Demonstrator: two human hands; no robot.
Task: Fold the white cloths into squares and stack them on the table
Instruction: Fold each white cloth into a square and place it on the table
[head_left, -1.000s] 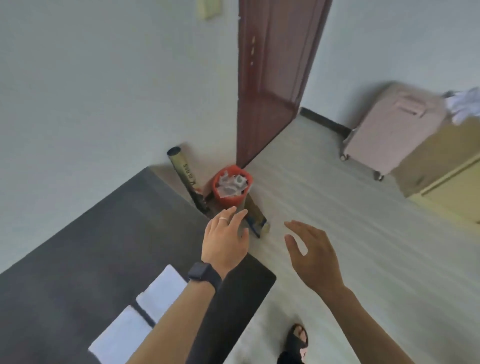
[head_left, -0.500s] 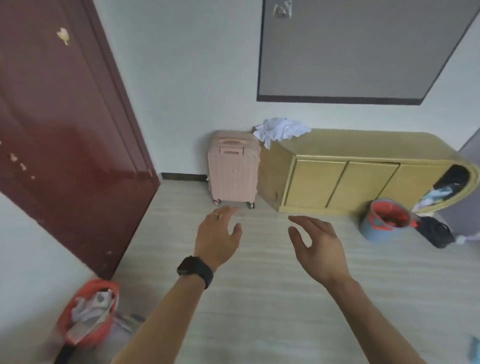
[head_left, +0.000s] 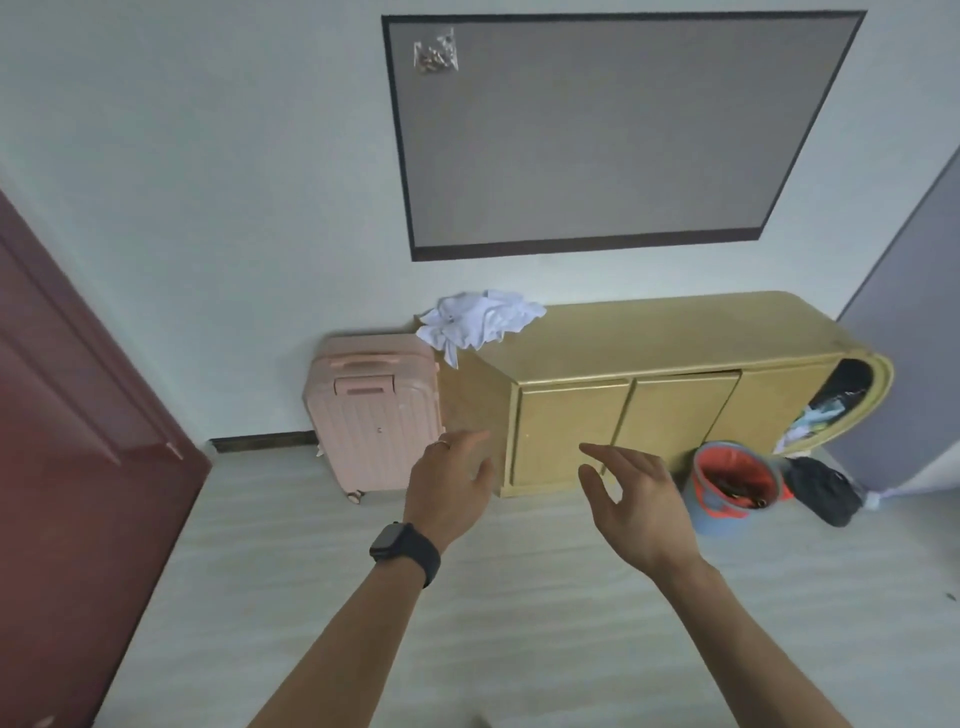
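A crumpled pile of white cloths (head_left: 480, 318) lies on the left end of a yellow cabinet (head_left: 649, 384) against the far wall. My left hand (head_left: 449, 491), with a dark watch on the wrist, is held out in front of me, fingers apart and empty. To its right my right hand (head_left: 636, 499) is also raised with its fingers spread, holding nothing. Both hands are well short of the cloths, over the floor. The table with the folded cloths is out of view.
A pink suitcase (head_left: 371, 415) stands left of the cabinet. A dark red door (head_left: 78, 467) fills the left side. A bucket with an orange liner (head_left: 735, 486) and a black bag (head_left: 821, 488) sit by the cabinet's right end. A grey board (head_left: 613, 130) hangs above.
The view has swung from the dark table and its folded cloths to the right, onto the cabinet, which is now nearer. Both hands stay raised and empty.
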